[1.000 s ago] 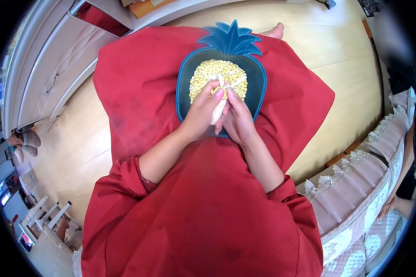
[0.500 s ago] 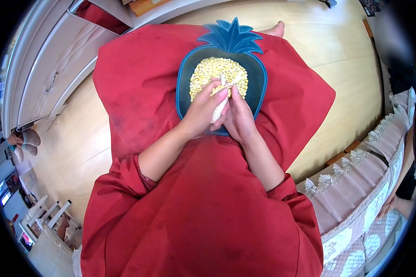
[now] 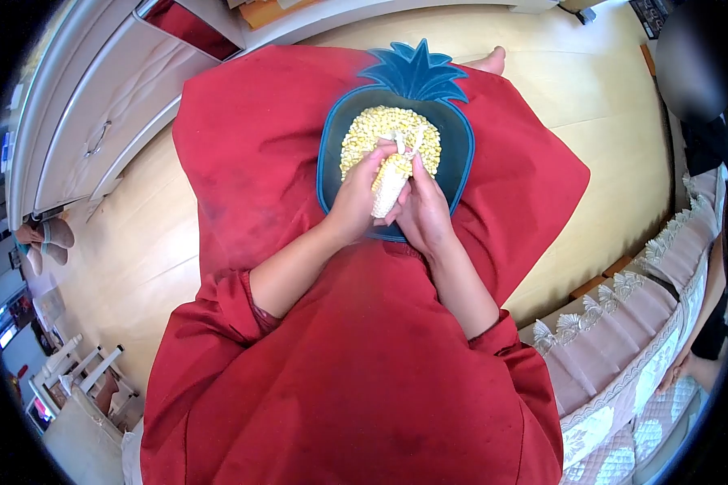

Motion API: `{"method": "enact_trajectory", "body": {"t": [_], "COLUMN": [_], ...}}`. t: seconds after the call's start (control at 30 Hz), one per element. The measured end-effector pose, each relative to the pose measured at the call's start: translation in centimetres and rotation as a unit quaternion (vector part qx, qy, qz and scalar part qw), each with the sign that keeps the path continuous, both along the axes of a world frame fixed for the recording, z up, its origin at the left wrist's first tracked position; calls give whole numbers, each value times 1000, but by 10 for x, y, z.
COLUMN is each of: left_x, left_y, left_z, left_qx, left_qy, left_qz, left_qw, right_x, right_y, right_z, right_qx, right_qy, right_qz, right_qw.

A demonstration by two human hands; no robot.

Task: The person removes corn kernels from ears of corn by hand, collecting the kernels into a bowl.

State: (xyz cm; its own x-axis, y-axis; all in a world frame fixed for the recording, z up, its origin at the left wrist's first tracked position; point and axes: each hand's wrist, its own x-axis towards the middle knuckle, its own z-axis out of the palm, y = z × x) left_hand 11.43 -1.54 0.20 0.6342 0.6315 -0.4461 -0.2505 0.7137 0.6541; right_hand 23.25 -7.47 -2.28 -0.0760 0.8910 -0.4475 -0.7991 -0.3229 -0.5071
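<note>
Between my two hands is a corn cob (image 3: 389, 187), mostly stripped to white at its near end, with yellow kernels left toward the far end. My left hand (image 3: 354, 198) wraps round its left side. My right hand (image 3: 425, 212) closes on it from the right, thumb up against the cob. Both are over a blue pineapple-shaped bowl (image 3: 459, 162) with a leafy handle (image 3: 416, 71). Loose yellow corn kernels (image 3: 374, 125) are heaped in the bowl, and some whitish bits lie on top near my fingertips. The bowl rests on the red cloth (image 3: 259, 153) over my lap.
A light cabinet (image 3: 97, 105) with drawers stands at the left. Slippers (image 3: 55, 234) lie on the wooden floor (image 3: 146, 259). At the right is a sofa with a frilled cover (image 3: 607, 339), and part of another person's arm (image 3: 700, 323) shows at the edge.
The cob now shows more of its length, its white end uncovered as my left hand's fingers have shifted. The whole view has moved slightly, with the bowl lower and further right.
</note>
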Motion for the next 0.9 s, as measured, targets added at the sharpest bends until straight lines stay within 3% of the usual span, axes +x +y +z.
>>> {"method": "enact_trajectory", "body": {"t": [0.2,0.27,0.37,0.4,0.5,0.53,0.6,0.67,0.73,0.9], "left_x": [2,5,11,7,21,12,22,18,21,16], "left_y": [-11,-16,-22,-18,-21,-16,-16,-13,-14,-14], "left_z": [-15,-31,-46,-28,-64,-39,-34,-30,-29,-14], "left_qx": [41,235,228,104,212,144,116,235,263,233], "left_qy": [89,150,99,57,52,11,9,64,85,80], "left_qz": [6,39,78,55,120,76,123,64,53,35], "left_qw": [995,959,965,991,968,987,986,968,960,969], "right_x": [0,0,1,1,1,2,1,2,5,3], "right_y": [-3,-4,-2,-1,3,1,0,1,1,3], "right_z": [1,0,2,5,9,7,10,14,14,15], "right_qx": [-32,-38,-28,-31,4,-11,-6,4,5,5], "right_qy": [38,3,-12,-3,8,-1,16,2,-8,-15], "right_qz": [-49,-47,-26,-16,8,-9,-13,0,8,-3], "right_qw": [998,998,999,999,1000,1000,1000,1000,1000,1000]}}
